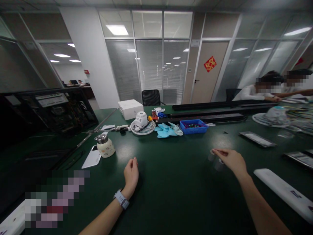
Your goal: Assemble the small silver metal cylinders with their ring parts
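Note:
My left hand (pixel 131 174) rests on its edge on the green table (pixel 171 182), fingers curled in loosely with nothing visible in them; a grey watch (pixel 121 198) is on the wrist. My right hand (pixel 231 160) reaches forward over the table. Its fingertips are pinched on a small clear cup-like container (pixel 214 160), which is faint and hard to make out. A cream jar with a metal lid (pixel 105 146) stands to the far left of my left hand, beside a white card (pixel 92 159).
Farther back lie a white fan motor on its grille (pixel 143 124), blue fan blades (pixel 168 130), a blue tray (pixel 194 126), a white box (pixel 130 108) and long black rails (pixel 207 112). A white bar (pixel 285 193) and flat trays (pixel 258 138) lie right. Two people (pixel 269 89) sit far right. An open computer case (pixel 58 111) stands left.

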Demonstrator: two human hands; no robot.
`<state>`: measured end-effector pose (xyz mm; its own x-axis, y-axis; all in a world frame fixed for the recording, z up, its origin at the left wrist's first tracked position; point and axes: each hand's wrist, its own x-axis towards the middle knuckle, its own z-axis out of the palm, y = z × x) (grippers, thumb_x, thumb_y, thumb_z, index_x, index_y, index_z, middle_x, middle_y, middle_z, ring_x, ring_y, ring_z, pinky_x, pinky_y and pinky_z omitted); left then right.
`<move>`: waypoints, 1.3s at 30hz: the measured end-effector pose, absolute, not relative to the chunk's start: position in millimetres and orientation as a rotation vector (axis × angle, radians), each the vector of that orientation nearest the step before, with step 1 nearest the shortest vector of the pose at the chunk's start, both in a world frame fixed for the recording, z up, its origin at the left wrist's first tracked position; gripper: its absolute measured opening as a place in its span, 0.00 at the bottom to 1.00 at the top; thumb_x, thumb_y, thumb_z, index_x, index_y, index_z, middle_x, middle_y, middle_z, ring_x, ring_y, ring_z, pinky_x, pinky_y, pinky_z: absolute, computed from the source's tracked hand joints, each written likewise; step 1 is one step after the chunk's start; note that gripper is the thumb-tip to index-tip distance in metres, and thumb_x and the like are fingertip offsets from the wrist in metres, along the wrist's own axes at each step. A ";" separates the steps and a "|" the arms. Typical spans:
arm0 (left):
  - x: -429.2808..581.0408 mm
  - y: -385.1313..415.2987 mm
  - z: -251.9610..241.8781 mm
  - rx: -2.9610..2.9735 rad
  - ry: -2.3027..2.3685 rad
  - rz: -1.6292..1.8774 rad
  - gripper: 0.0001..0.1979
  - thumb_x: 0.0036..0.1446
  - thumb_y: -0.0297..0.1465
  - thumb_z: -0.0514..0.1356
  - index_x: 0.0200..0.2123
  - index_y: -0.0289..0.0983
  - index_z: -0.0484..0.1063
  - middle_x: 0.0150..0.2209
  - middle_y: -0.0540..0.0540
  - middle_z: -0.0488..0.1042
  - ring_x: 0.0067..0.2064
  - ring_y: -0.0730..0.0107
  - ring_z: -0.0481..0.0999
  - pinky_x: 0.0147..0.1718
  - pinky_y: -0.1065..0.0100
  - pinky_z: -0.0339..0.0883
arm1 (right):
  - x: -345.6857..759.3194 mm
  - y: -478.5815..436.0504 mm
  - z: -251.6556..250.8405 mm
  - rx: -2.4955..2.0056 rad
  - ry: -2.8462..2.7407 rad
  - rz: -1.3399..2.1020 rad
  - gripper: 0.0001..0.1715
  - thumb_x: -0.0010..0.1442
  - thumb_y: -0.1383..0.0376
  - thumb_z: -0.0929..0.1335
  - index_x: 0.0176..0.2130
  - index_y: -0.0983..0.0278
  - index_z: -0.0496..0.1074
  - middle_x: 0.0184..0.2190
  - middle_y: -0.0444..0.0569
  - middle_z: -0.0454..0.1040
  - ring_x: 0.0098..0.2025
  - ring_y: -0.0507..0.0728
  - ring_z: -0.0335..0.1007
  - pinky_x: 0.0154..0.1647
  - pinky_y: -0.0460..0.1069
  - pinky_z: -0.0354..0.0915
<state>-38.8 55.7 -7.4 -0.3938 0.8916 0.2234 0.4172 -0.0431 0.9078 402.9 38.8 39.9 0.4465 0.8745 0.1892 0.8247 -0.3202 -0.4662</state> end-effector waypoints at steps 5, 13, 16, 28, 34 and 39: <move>-39.5 56.2 -8.8 1.383 1.778 1.429 0.20 0.60 0.46 0.47 0.22 0.39 0.59 0.19 0.54 0.59 0.23 0.70 0.62 0.24 0.69 0.52 | 403.4 42.5 40.0 -2.210 -1.454 0.134 0.29 0.53 0.42 0.64 0.42 0.55 0.80 0.34 0.50 0.81 0.36 0.63 0.76 0.27 0.50 0.63; -40.5 56.2 -9.6 1.381 1.777 1.424 0.20 0.59 0.46 0.47 0.22 0.39 0.59 0.19 0.54 0.59 0.23 0.70 0.62 0.25 0.69 0.52 | 409.9 44.8 34.6 -2.163 -1.423 0.240 0.29 0.52 0.42 0.65 0.42 0.56 0.80 0.32 0.49 0.81 0.33 0.61 0.76 0.26 0.49 0.64; -40.5 56.5 -9.9 1.381 1.783 1.424 0.20 0.59 0.46 0.47 0.22 0.40 0.59 0.19 0.54 0.59 0.23 0.70 0.61 0.25 0.69 0.52 | 411.2 46.5 31.1 -2.144 -1.367 0.289 0.29 0.51 0.42 0.66 0.42 0.57 0.80 0.32 0.49 0.81 0.33 0.61 0.76 0.27 0.49 0.65; -39.3 56.1 -7.8 1.377 1.791 1.421 0.21 0.58 0.48 0.46 0.22 0.40 0.59 0.18 0.54 0.59 0.23 0.69 0.62 0.24 0.69 0.53 | 419.9 7.6 19.4 -1.941 -1.248 0.540 0.42 0.36 0.50 0.74 0.49 0.66 0.74 0.39 0.55 0.80 0.39 0.64 0.77 0.37 0.54 0.71; -38.8 56.4 -8.7 1.378 1.785 1.428 0.20 0.59 0.47 0.46 0.22 0.40 0.59 0.18 0.54 0.60 0.23 0.70 0.62 0.24 0.69 0.53 | 385.2 -1.4 16.0 -2.068 -1.352 0.292 0.31 0.41 0.45 0.73 0.39 0.62 0.79 0.35 0.52 0.80 0.40 0.67 0.76 0.40 0.56 0.69; -39.1 56.5 -10.0 1.392 1.780 1.428 0.19 0.59 0.45 0.47 0.22 0.39 0.60 0.19 0.54 0.60 0.23 0.70 0.63 0.24 0.70 0.53 | 307.5 13.9 28.8 -1.640 -1.692 0.442 0.26 0.48 0.48 0.72 0.42 0.61 0.78 0.40 0.51 0.79 0.42 0.62 0.74 0.45 0.54 0.67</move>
